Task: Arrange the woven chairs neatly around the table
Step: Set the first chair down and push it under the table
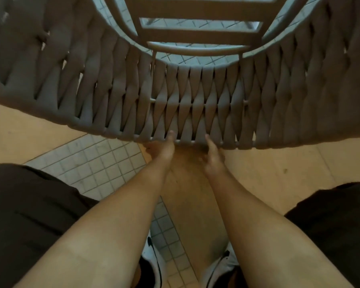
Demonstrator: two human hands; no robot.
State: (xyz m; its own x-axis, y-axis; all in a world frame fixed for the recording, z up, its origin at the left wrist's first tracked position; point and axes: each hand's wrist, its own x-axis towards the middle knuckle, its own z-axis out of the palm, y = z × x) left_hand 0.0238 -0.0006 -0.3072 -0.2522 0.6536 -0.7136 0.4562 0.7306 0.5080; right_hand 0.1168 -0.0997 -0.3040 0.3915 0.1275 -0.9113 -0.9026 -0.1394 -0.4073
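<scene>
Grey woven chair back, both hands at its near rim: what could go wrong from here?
1. Both hands, left hand and right hand, meet the grey woven chair close together at mid-rim; the grip looks shallow, so the chair might twist or slip.
2. The white shoes stand just below the rim, so a chair pulled back might catch the feet.
3. No table is in view, so alignment can't be judged.
</scene>
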